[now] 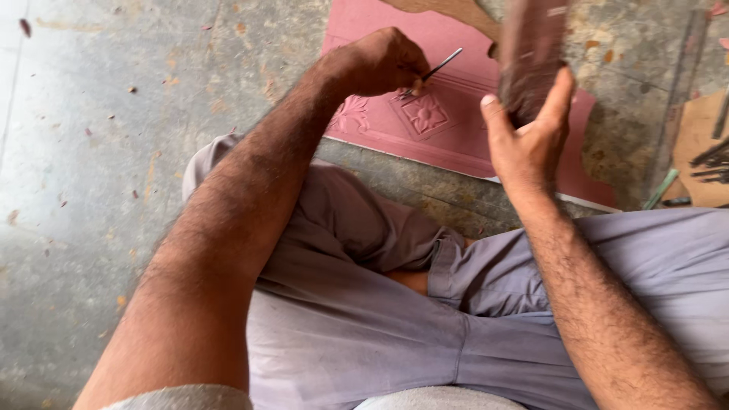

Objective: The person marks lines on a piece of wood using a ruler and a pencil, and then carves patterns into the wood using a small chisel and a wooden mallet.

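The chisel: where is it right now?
In the head view, upper centre: the thin metal chisel is held in the left hand, tip on the pink carved panel beside a flower motif.

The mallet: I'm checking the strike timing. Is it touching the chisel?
Apart. The head view shows the mallet raised in the right hand, clear of the chisel.

A grey concrete floor [99, 175], stained and scuffed, carried everything. Small reddish-brown chips [133, 89] lay scattered over it toward nine and eleven o'clock. A pink carved panel [448, 129] with a flower relief lay flat on it at about one o'clock. Toward three o'clock a piece of brown cardboard [695, 140] rested on the floor, dark metal tools [714, 163] lying upon it, a green-handled tool [661, 188] just beside.
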